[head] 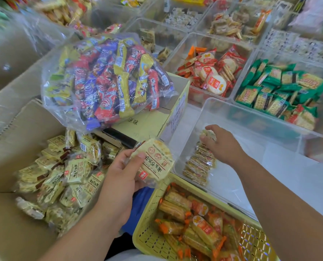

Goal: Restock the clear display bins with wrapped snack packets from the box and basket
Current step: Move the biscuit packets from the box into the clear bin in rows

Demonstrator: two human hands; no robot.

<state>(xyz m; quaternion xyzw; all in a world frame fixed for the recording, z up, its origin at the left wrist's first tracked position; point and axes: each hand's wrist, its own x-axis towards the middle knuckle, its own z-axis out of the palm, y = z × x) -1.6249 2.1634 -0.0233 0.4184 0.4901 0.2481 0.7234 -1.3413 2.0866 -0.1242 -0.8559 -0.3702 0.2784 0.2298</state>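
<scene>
My left hand (119,178) holds a small stack of pale yellow wrapped snack packets (155,159) between the cardboard box and the clear bin. The open cardboard box (15,140) at the lower left holds many of the same yellow packets (62,178). My right hand (221,144) reaches into the nearly empty clear bin (238,112) and grips one packet (207,134) at the top of a standing row of packets (200,164) along the bin's left wall. A yellow plastic basket (153,210) at the bottom centre holds orange-trimmed packets (194,219).
A clear bag of colourful wafer bars (108,80) lies on a smaller cardboard box (177,108) behind the open box. Further clear bins hold red-and-white rice crackers (211,70), green packets (281,91) and other snacks at the back. The white shelf surface (307,178) shows under my right forearm.
</scene>
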